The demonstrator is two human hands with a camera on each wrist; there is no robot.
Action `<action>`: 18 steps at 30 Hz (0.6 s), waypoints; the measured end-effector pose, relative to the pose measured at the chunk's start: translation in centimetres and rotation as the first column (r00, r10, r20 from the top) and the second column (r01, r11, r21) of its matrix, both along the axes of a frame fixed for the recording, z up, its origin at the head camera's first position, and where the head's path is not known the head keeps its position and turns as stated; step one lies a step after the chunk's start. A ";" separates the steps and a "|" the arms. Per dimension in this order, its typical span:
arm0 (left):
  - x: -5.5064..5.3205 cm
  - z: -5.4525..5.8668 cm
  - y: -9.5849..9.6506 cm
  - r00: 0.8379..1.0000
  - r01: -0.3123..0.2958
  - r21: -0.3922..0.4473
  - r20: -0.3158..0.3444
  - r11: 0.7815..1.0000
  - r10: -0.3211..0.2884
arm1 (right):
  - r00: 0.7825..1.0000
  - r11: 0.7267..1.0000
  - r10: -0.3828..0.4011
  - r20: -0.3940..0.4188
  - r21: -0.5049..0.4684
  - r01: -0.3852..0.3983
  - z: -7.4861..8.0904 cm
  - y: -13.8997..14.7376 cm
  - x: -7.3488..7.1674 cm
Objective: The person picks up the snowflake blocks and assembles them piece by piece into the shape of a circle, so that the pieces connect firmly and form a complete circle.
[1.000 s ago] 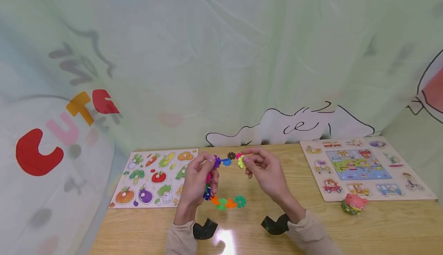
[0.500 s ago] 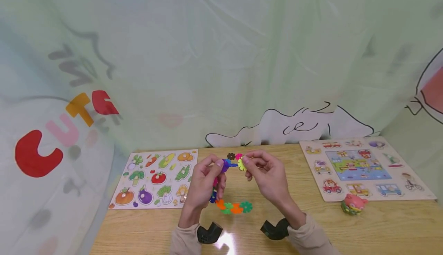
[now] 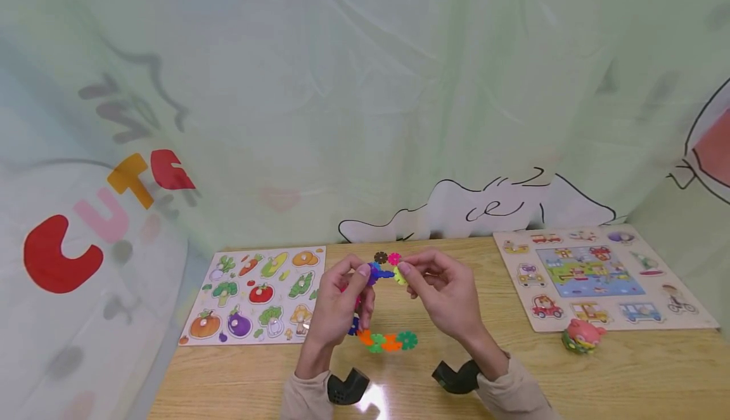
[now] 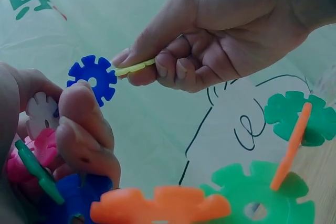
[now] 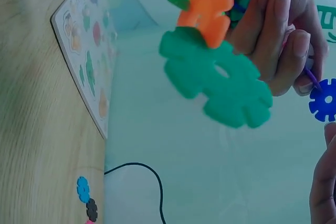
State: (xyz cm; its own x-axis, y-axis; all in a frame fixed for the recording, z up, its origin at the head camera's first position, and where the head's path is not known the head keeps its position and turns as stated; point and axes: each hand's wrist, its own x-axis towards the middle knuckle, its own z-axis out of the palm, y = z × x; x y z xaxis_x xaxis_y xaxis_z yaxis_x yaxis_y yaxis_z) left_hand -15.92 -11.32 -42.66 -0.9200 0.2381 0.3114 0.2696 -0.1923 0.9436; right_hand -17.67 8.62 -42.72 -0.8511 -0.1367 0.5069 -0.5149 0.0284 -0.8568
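My left hand (image 3: 342,296) grips a chain of interlocking plastic snowflake discs. Its tail of orange discs (image 4: 157,203) and green discs (image 5: 215,74) sticks out toward me, above the table. A blue snowflake disc (image 4: 92,77) shows at the chain's other end, beyond the left fingertips. Between thumb and fingers, my right hand (image 3: 447,290) pinches a yellow snowflake disc (image 4: 136,67). The yellow disc's edge meets the notched rim of the blue one; how deep it sits cannot be made out. Part of the chain is hidden inside the left hand.
Behind the hands, a dark disc (image 3: 381,258) and a pink disc (image 3: 395,259) lie on the table, with a light blue disc (image 5: 83,189) beside them. A vegetable puzzle board (image 3: 251,296) lies left, a vehicle puzzle board (image 3: 590,287) right, near a pink toy figure (image 3: 584,334).
My left hand has moved right with the chain, bringing the blue disc up to the yellow one. The right hand has stayed almost in place, keeping its pinch.
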 end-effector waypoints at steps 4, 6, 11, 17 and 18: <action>0.2 0.2 0.1 0.997 -0.009 -0.029 -0.082 1.000 0.007 | 0.996 1.000 0.020 -0.084 -0.008 -0.021 0.4 0.2 0.2; 0.4 0.3 0.2 0.991 -0.014 -0.033 -0.136 0.999 0.010 | 0.991 0.997 0.049 -0.121 -0.045 -0.055 0.6 0.2 0.4; 0.7 0.6 0.4 0.972 -0.006 -0.009 -0.236 1.000 0.004 | 0.975 0.972 0.143 -0.170 -0.160 -0.170 0.9 0.3 0.7; 1.4 1.2 0.6 0.967 -0.063 -0.055 -0.251 0.997 0.047 | 0.983 0.986 0.114 -0.146 -0.107 -0.131 1.3 0.5 1.1; 1.5 1.3 0.6 0.966 -0.072 -0.068 -0.252 0.995 0.052 | 0.984 0.990 0.099 -0.147 -0.091 -0.113 1.4 0.5 1.2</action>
